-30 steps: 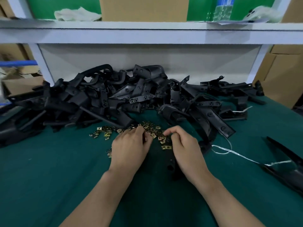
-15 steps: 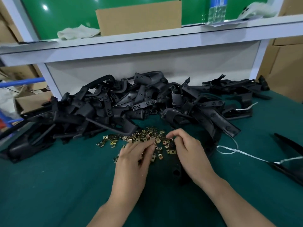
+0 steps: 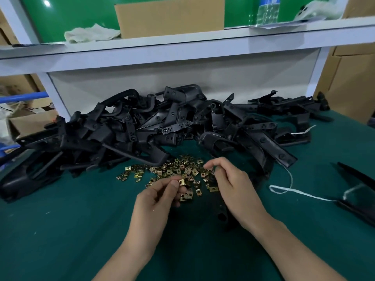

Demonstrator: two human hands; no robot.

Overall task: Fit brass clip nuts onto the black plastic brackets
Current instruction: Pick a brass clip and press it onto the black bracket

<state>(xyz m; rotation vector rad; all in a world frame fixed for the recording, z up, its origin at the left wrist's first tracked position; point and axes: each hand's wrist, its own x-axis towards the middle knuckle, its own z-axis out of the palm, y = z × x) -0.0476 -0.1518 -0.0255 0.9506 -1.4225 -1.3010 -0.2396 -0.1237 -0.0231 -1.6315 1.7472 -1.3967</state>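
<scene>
One bracket (image 3: 221,214) lies mid-desk (image 3: 60,230), its long axis running from you toward the far edge. Your right hand (image 3: 233,187) has its grip curled round the far end. Your left hand (image 3: 156,199) pinches one nut (image 3: 181,181), hole facing you. Dozens of loose nuts (image 3: 178,166) lie just beyond, before the heap (image 3: 162,126).

- We saw the left hand (image 3: 156,197) and the right hand (image 3: 233,187), both bare from fingertips to wrist.
- The left forearm (image 3: 129,250) and right forearm (image 3: 288,246) were bare too, as far as the view's lower edge.
- The one nail we saw clearly, on the left thumb, was short and plain.
</scene>
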